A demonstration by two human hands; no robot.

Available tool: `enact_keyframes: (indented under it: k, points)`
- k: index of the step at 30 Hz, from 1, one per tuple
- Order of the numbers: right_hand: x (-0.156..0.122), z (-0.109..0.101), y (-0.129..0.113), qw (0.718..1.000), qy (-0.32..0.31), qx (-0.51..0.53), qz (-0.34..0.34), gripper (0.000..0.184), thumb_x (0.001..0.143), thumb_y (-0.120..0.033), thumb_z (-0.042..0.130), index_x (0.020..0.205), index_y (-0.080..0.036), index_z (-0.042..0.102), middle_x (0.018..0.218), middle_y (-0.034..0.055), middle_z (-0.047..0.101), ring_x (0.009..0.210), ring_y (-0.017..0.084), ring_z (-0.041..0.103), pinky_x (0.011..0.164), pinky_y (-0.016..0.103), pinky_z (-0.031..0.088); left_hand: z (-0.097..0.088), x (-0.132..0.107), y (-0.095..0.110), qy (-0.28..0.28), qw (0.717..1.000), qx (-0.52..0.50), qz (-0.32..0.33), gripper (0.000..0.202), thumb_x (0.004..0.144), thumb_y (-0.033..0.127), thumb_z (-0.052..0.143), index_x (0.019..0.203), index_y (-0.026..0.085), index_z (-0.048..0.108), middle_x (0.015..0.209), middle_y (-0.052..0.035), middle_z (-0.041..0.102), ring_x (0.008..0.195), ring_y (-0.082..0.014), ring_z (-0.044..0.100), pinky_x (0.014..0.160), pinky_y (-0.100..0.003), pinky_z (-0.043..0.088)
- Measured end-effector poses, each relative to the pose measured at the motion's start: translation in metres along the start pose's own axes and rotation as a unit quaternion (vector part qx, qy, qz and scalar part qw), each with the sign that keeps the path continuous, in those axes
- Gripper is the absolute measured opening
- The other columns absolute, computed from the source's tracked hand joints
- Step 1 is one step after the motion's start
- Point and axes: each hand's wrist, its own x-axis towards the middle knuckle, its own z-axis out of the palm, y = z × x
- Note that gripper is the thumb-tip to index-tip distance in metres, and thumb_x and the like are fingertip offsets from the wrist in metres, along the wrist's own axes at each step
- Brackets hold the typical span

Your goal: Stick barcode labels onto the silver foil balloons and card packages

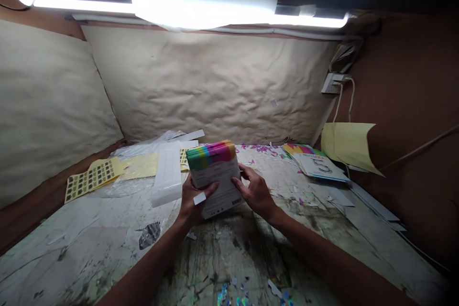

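Note:
Both my hands hold a thick stack of white cards with rainbow-coloured top edges [215,172] above the middle of the worn table [107,239]. My left hand [193,201] grips the stack's left side, and a small white sticker rests on its thumb. On the right side, my right hand [253,191] has its fingers wrapped round the stack's edge. The stack tilts slightly, with printing visible near its lower right corner.
A white strip sheet [167,174] and yellow sticker sheets [93,178] lie at the left over clear plastic. More rainbow cards [317,160] lie at the right, beside a hanging yellow sheet [346,146]. Paper-lined walls enclose the table; shiny scraps [236,299] litter the near edge.

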Motion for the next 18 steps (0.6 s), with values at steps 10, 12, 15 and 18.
enact_keyframes:
  k: [10, 12, 15, 18]
  points:
    - [-0.009, 0.000, 0.002, 0.930, -0.041, 0.355, 0.084, 0.086, 0.072, -0.040, 0.079, 0.144, -0.026, 0.033, 0.120, 0.0076, 0.066, 0.110, 0.027, 0.062, 0.098, 0.045, 0.048, 0.002, -0.004, 0.006, -0.087, 0.996, 0.005, -0.022, 0.051, 0.063, 0.028, 0.084, 0.108, 0.015, 0.064, 0.105, -0.0113, 0.072, 0.094, -0.0302, 0.067, 0.078, -0.040, 0.056]
    - [-0.009, -0.002, 0.004, 0.929, -0.061, 0.356, 0.082, 0.086, 0.072, -0.041, 0.078, 0.143, -0.026, 0.033, 0.117, 0.0071, 0.067, 0.108, 0.027, 0.063, 0.097, 0.045, 0.049, 0.000, -0.004, 0.005, -0.091, 0.996, 0.009, -0.025, 0.053, 0.062, 0.027, 0.085, 0.109, 0.015, 0.064, 0.104, -0.0105, 0.072, 0.093, -0.0297, 0.067, 0.078, -0.039, 0.056]
    - [-0.010, -0.001, 0.007, 0.936, -0.083, 0.329, 0.090, 0.078, 0.068, -0.043, 0.080, 0.135, -0.026, 0.043, 0.114, 0.0063, 0.068, 0.105, 0.028, 0.064, 0.092, 0.044, 0.051, -0.003, -0.004, 0.001, -0.115, 0.993, 0.028, -0.029, 0.051, 0.060, 0.026, 0.085, 0.106, 0.015, 0.066, 0.101, -0.0100, 0.073, 0.090, -0.0301, 0.068, 0.076, -0.039, 0.057]
    - [-0.012, 0.002, 0.010, 0.946, -0.079, 0.293, 0.113, 0.066, 0.060, -0.042, 0.085, 0.116, -0.023, 0.055, 0.108, 0.0063, 0.070, 0.100, 0.029, 0.065, 0.086, 0.043, 0.053, -0.004, -0.004, -0.002, -0.140, 0.989, 0.047, -0.014, 0.050, 0.060, 0.023, 0.085, 0.106, 0.015, 0.067, 0.097, -0.0092, 0.074, 0.087, -0.0300, 0.069, 0.072, -0.037, 0.056]
